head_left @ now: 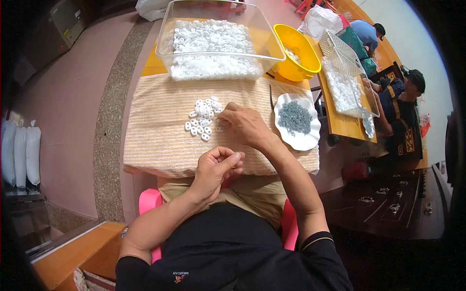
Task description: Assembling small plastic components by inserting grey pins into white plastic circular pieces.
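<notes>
Presently, at the far left, three white filled plastic bags [19, 153] stand side by side on the pink floor [73, 111], well apart from the work area. Next, a beige ribbed cloth [155, 140] covers the table in front of the seated person, and on it lies a small cluster of white ring-shaped plastic parts [201, 119]. Beyond the cloth stands a large clear plastic bin [216, 39] holding many more of the same white parts. The left hand [216, 169] is held over the near edge of the cloth, its grip pressed together, thumb and fingers pinching something small; whether this is one of the white parts cannot be told. The right hand [245, 126] rests on the cloth just beside the cluster, fingertips touching the nearest parts, the fingers curled down; what they close on, if anything, is hidden. To the right, a white scalloped plate [310, 138] carries a heap of small grey pieces [293, 117], and behind it sits a yellow plastic bowl [296, 53]. Further right, a second clear bin [347, 77] of white parts stands on a neighbouring table, where another person in dark clothing [403, 121] is seated.
</notes>
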Tool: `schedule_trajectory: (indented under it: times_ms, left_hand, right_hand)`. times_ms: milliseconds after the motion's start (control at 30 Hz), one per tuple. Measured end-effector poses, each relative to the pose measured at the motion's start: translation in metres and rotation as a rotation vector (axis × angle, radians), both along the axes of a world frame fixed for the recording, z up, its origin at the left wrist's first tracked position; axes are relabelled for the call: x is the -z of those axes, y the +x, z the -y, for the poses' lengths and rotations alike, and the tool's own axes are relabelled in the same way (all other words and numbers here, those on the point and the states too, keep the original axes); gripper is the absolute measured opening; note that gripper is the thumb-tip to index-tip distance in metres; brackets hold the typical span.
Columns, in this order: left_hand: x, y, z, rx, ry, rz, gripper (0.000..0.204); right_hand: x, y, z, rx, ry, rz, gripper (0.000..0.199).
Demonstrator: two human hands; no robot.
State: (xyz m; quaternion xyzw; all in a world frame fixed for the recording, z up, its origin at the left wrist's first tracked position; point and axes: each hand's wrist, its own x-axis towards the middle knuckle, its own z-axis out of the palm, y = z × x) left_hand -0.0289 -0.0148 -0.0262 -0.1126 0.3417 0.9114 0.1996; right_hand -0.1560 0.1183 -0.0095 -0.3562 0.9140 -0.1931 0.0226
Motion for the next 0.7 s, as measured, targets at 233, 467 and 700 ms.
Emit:
schedule_trajectory:
  times_ms: [233,467,700]
  left_hand:
    - [0.002,-0.001,0.002,-0.033,-0.029,-0.005,0.006]
    - [0.004,0.001,0.000,-0.032,-0.043,-0.023,0.007]
    - [0.005,0.003,-0.001,-0.070,-0.043,-0.008,0.006]
  right_hand:
    - [-0.002,0.013,-0.016,0.167,-0.067,-0.088,0.016]
    - [-0.003,0.028,-0.005,0.158,-0.093,-0.046,0.013]
    - [0.000,0.032,0.003,0.085,0.001,-0.025,0.015]
